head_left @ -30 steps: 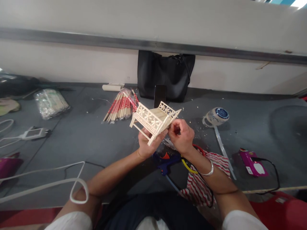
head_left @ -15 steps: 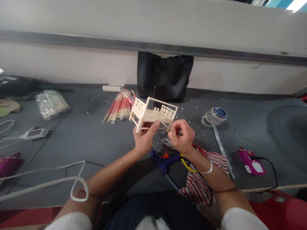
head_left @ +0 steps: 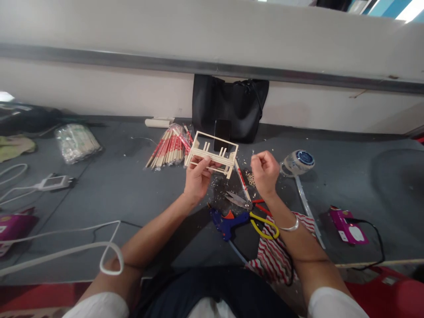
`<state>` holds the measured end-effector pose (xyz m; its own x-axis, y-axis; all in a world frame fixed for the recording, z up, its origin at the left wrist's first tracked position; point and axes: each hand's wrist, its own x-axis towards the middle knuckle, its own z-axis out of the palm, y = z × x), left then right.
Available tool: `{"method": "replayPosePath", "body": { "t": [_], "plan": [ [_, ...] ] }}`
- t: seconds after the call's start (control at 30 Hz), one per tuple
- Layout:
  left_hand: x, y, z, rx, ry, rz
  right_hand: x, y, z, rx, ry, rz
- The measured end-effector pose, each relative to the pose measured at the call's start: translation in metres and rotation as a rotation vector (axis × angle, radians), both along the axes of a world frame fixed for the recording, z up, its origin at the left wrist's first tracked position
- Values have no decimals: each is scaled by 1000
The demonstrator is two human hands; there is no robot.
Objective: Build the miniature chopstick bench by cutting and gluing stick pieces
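Note:
My left hand (head_left: 196,181) is closed around a miniature bench (head_left: 212,154) built from pale wooden sticks, thumb on its front edge. The bench is tilted, and short upright sticks stand along its seat below the open back frame. To its right, my right hand (head_left: 266,173) is raised apart from it, fingers curled and pinched; what they hold, if anything, is too small to make out. Below the hands lie scissors (head_left: 239,200) with red and yellow handles and a blue glue gun (head_left: 228,224). A red-and-white chopstick (head_left: 243,180) lies behind the scissors.
Bagged red-tipped chopsticks (head_left: 170,148) and a second plastic pack (head_left: 77,143) lie to the left. A black bag (head_left: 232,104) with a phone (head_left: 221,134) before it stands at the wall. To the right are a glass mug (head_left: 296,163), a purple box (head_left: 349,226) and a striped cloth (head_left: 273,258).
My right hand has moved away from the bench, to the right and slightly up. The bench has turned in my left hand, showing more of its front and tilting.

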<state>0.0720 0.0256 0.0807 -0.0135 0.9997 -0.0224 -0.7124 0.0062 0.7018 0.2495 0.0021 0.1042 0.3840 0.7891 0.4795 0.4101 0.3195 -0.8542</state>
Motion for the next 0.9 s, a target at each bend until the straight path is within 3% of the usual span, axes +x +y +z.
{"method": "replayPosePath", "body": {
  "t": [0.33, 0.5, 0.73, 0.9],
  "plan": [
    [2, -10, 2, 96, 80, -101, -3, 3, 6, -389, 314, 290],
    [2, -12, 7, 107, 95, -121, -4, 0, 9, -400, 307, 324],
    [-9, -3, 16, 46, 4, -188, 4, -6, 23, -391, 353, 551],
    [-15, 3, 12, -87, -105, -226, 4, -5, 24, -289, 418, 434]
  ]
}}
